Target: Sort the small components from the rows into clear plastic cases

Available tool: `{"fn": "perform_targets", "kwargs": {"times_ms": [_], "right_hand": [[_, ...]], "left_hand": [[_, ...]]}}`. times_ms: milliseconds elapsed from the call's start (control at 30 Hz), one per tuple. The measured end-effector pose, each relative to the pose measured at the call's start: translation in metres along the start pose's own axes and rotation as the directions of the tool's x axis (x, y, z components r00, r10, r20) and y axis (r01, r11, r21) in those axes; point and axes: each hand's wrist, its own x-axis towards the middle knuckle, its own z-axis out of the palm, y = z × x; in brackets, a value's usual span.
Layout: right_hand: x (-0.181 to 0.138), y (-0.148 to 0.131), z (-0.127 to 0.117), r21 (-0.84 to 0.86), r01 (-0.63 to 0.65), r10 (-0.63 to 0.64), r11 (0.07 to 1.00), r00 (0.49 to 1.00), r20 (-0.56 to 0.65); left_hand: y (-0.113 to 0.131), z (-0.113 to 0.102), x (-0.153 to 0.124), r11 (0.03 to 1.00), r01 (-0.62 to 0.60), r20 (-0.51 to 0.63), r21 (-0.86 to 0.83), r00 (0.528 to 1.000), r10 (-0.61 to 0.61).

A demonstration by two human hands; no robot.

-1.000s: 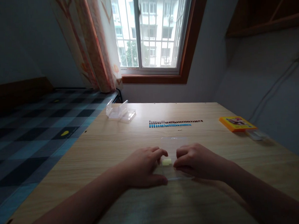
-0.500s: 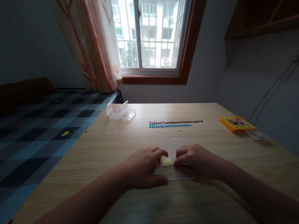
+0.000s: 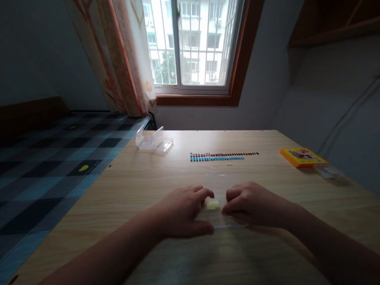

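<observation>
From where I sit, the pale yellow strip (image 3: 213, 205) lies flat on the clear plate (image 3: 219, 184), toward its left side, in the gap between the two hands. Its long axis runs left to right, across the line of view, with one short end facing the left hand (image 3: 187, 210) and the other facing the right hand (image 3: 249, 203). The right end looks slightly stepped, though it is too small for me to be sure.

I have the left forearm slanting in from the lower left corner, palm down. Its fingers are parted: the index arches over near the far left corner of the strip, while the thumb stretches low along the near edge of the plate. The right forearm comes in from the lower right, its hand turned inward, fingers curled and bunched just beside the strip's right end; I cannot tell whether they pinch anything.

Beyond the plate, on the wooden surface (image 3: 116, 192), a few tiny pale pieces (image 3: 229, 164) sit near a row of blue pieces (image 3: 199, 159), with a longer row of dark pieces (image 3: 231, 154) behind, both running left to right, parallel with the strip.
</observation>
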Motion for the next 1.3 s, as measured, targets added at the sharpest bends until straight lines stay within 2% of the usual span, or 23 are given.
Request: {"fn": "perform_targets", "kwargs": {"times_ms": [467,867,1300], "right_hand": [[0.004,-0.0029,0.0065,-0.041,0.019,-0.023,0.999,0.996,-0.084],[0.0038,-0.0061,0.0053,-0.067,0.017,-0.017,0.998,1.0,-0.01],[0.0033,-0.0038,0.009,-0.09,0.014,-0.017,0.996,0.999,-0.03]], "left_hand": [[-0.0019,0.0017,0.0,1.0,-0.022,-0.007,0.0,1.0,0.022],[-0.0025,0.0022,0.0,1.0,-0.023,-0.01,0.001,1.0,0.023],[-0.0025,0.0024,0.0008,1.0,-0.028,-0.008,0.003,1.0,0.028]]}}
